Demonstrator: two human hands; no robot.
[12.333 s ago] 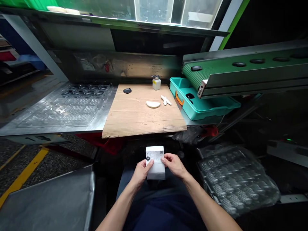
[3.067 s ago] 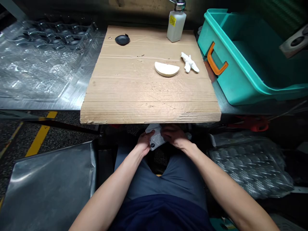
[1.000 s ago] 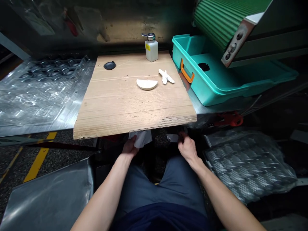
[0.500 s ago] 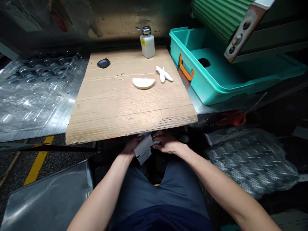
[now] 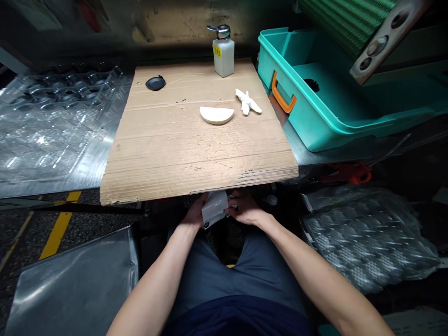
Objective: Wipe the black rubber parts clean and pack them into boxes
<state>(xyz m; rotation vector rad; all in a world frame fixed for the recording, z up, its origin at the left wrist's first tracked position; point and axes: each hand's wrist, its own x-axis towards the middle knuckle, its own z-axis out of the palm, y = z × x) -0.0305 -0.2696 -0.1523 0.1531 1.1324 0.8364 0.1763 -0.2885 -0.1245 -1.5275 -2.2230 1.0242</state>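
Observation:
Just below the front edge of the cardboard sheet (image 5: 196, 144), both my hands hold a small white paper packet (image 5: 214, 213) with a black round sticker. My left hand (image 5: 194, 215) grips its left side with the fingers closed. My right hand (image 5: 247, 210) pinches its right side. The packet's upper part is partly hidden under the cardboard edge. My knees in blue-grey trousers lie beneath the hands.
On the cardboard lie a white half-round pad (image 5: 217, 115), a white crumpled bit (image 5: 248, 101), a black cap (image 5: 155, 83) and a pump bottle (image 5: 223, 50). A teal bin (image 5: 315, 126) stands right under a green conveyor (image 5: 343, 23). Clear blister trays (image 5: 52, 121) lie left, more trays (image 5: 367, 238) lower right.
One second ago my hands were apart, the left holding the packet alone. My right hand has come back to it, and both now hold it close under the cardboard edge.

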